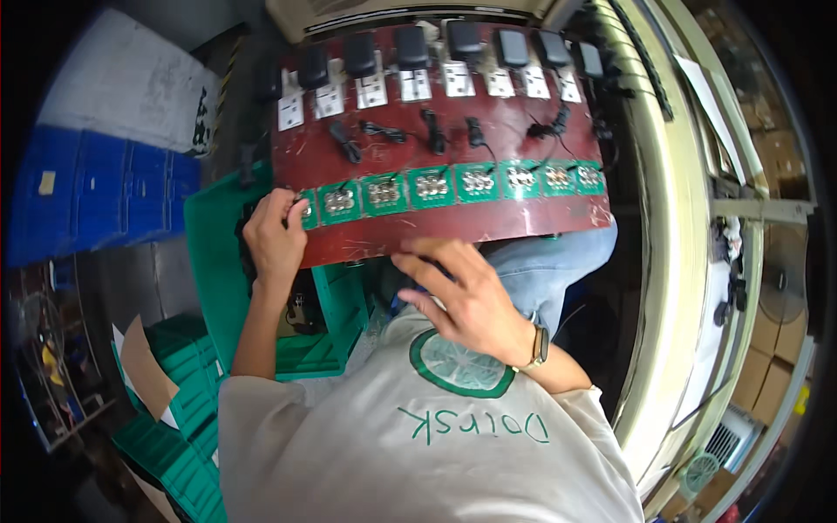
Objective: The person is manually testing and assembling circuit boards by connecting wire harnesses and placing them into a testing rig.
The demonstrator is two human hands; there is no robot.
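Observation:
A row of green circuit boards (432, 185) with shiny round parts runs along the near side of a dark red board (392, 231). At its left end, my left hand (277, 234) pinches with thumb and fingers beside the leftmost circuit board (307, 209), partly covering it. A small dark piece shows at those fingertips, too small to name. My right hand (466, 292) hovers near the red board's front edge, above my lap, fingers apart and holding nothing. Along the far edge stand black power adapters (411, 48) with white cards (415, 84) in front. Bundled black cables (382, 132) lie between the rows.
Below the red board's left end is a green crate (209, 261) with dark items inside. More green crates (179, 375) are stacked at the lower left. Blue bins (100, 187) stand at the far left. A long cream-coloured frame (658, 261) runs along the right.

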